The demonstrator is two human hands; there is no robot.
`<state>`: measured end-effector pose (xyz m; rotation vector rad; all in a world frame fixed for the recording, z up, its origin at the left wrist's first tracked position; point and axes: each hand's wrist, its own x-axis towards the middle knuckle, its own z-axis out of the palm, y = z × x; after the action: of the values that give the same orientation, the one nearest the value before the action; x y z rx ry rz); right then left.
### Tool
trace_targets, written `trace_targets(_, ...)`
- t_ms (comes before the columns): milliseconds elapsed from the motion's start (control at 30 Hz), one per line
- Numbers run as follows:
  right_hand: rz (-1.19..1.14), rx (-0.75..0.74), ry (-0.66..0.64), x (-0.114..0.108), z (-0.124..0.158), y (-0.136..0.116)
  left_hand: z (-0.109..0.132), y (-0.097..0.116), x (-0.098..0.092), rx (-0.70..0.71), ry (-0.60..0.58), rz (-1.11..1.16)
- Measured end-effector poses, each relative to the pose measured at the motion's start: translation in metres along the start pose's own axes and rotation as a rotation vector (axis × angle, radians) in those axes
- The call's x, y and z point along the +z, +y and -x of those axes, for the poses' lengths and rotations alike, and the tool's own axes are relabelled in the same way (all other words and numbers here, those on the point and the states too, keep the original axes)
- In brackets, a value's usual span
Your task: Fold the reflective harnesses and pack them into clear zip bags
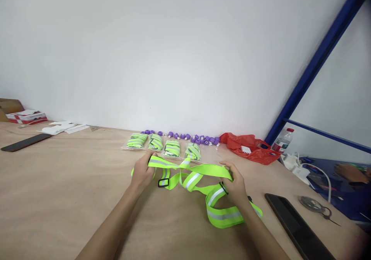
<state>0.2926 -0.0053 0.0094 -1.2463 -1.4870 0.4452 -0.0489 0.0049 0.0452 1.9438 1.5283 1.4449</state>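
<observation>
A neon green strap with silver reflective stripes [210, 170] is stretched between my two hands above the wooden table. My left hand [142, 172] is closed on its left part, near a black buckle [163, 182]. Around the right part, the fingers of my right hand [235, 180] are closed, with a black clip beside them. A wide loop of the strap hangs down below my right hand. Behind the strap, several clear bags with folded green straps [172, 148] lie in a row.
Several purple pieces [199, 139] line the wall. A red plastic bag [251, 148] and a bottle [283, 140] stand at the right, with a dark phone-like slab [295, 223] nearer. White papers [62, 128] and a black flat bar [26, 142] lie at the left.
</observation>
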Motion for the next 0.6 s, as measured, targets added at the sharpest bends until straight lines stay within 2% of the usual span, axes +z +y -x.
trace_targets(233,-0.166,0.126,-0.34,-0.006,-0.004,-0.017,-0.01,-0.021,-0.011,-0.055,-0.259,0.151)
trace_targets(300,-0.242,0.148,-0.385,-0.008,-0.004,-0.019,-0.011,-0.022,-0.015,-0.079,-0.279,0.185)
trace_targets(467,-0.302,0.209,-0.359,-0.008,-0.003,-0.019,-0.013,-0.02,-0.018,-0.11,-0.158,0.347)
trace_targets(600,-0.272,0.257,-0.341,-0.002,-0.003,-0.015,-0.016,-0.027,-0.012,-0.192,-0.01,0.615)
